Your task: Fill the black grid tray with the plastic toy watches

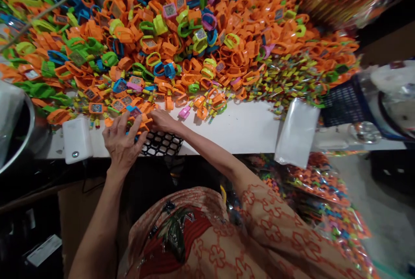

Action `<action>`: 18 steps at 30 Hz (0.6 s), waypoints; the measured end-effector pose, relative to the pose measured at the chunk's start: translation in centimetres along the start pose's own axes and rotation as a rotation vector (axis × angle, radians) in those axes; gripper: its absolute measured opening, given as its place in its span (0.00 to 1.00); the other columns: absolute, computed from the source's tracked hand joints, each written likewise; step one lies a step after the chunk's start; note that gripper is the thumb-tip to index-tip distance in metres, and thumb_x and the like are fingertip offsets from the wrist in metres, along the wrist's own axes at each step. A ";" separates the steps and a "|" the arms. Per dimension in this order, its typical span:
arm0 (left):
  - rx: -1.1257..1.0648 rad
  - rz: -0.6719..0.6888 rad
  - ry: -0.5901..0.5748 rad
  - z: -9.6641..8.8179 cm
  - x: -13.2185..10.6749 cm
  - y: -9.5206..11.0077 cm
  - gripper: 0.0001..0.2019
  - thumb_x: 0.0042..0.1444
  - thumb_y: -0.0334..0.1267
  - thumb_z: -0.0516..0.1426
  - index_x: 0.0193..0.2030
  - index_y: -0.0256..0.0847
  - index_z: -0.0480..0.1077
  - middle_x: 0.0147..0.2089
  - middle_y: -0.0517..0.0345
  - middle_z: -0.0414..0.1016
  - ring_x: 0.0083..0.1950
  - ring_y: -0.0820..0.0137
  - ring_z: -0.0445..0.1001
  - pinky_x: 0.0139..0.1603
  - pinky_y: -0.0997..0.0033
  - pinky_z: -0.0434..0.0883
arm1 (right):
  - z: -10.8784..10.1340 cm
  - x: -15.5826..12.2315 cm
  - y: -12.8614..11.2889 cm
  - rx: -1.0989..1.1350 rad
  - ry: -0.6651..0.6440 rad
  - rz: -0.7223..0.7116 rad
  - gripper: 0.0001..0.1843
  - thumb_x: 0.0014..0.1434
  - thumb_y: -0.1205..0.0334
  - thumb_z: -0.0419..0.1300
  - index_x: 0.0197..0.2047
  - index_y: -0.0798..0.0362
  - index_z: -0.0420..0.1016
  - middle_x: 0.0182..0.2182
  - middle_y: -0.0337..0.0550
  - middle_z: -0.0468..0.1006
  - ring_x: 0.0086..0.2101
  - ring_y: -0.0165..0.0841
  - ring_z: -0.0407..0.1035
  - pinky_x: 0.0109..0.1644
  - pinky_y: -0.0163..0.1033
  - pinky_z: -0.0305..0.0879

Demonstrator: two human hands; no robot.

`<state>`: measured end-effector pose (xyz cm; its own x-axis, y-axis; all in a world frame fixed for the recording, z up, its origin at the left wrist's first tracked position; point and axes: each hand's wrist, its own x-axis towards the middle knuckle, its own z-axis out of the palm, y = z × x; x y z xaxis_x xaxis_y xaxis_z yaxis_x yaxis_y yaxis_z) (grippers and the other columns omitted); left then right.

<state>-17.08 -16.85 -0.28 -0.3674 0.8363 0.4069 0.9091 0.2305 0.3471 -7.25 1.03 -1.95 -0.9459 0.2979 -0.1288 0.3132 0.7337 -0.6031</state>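
A large heap of plastic toy watches (181,49), mostly orange with green, blue, yellow and pink ones, covers the back of the white table (249,127). My left hand (121,142) is curled over a small bunch of orange and blue toy watches (138,117) at the heap's front edge. On the other side of this bunch, my right hand (164,121) bends in against it; its fingertips are hidden by the watches. Below both hands, a black mesh basket (164,142) shows at the table's front edge.
To the left are a white power bank (77,140) with a cable and a metal bowl (30,127). A stack of clear plastic bags (296,132) overhangs the front edge. Small yellow-capped tubes (288,78) lie right, near a blue basket (343,101). Filled bags (337,214) rest below.
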 end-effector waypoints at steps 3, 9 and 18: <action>0.006 0.023 0.016 -0.3 0.0 0.0 0.25 0.67 0.55 0.58 0.68 0.55 0.72 0.73 0.51 0.68 0.72 0.46 0.67 0.71 0.44 0.58 | -1.6 -0.3 0.0 -0.024 -0.058 -0.039 0.09 0.62 0.67 0.60 0.45 0.56 0.78 0.44 0.48 0.81 0.42 0.37 0.70 0.43 0.37 0.62; -0.004 0.030 0.033 -1.4 -0.6 0.6 0.26 0.66 0.54 0.59 0.68 0.52 0.72 0.74 0.44 0.67 0.74 0.46 0.64 0.74 0.40 0.54 | -6.6 -5.8 4.9 -0.299 0.167 0.193 0.18 0.59 0.77 0.55 0.45 0.56 0.83 0.49 0.54 0.80 0.45 0.41 0.73 0.45 0.42 0.64; 0.011 -0.034 -0.053 -0.5 1.3 0.8 0.27 0.67 0.56 0.56 0.69 0.51 0.71 0.72 0.44 0.69 0.76 0.44 0.60 0.72 0.41 0.55 | -4.3 -6.7 7.1 -0.150 0.276 0.250 0.16 0.63 0.68 0.53 0.50 0.56 0.77 0.51 0.57 0.78 0.47 0.44 0.71 0.49 0.46 0.66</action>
<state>-16.93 -15.79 1.01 -0.3872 0.8531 0.3496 0.8986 0.2643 0.3503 1.63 6.86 -2.00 -0.7872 0.6161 -0.0282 0.5586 0.6928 -0.4560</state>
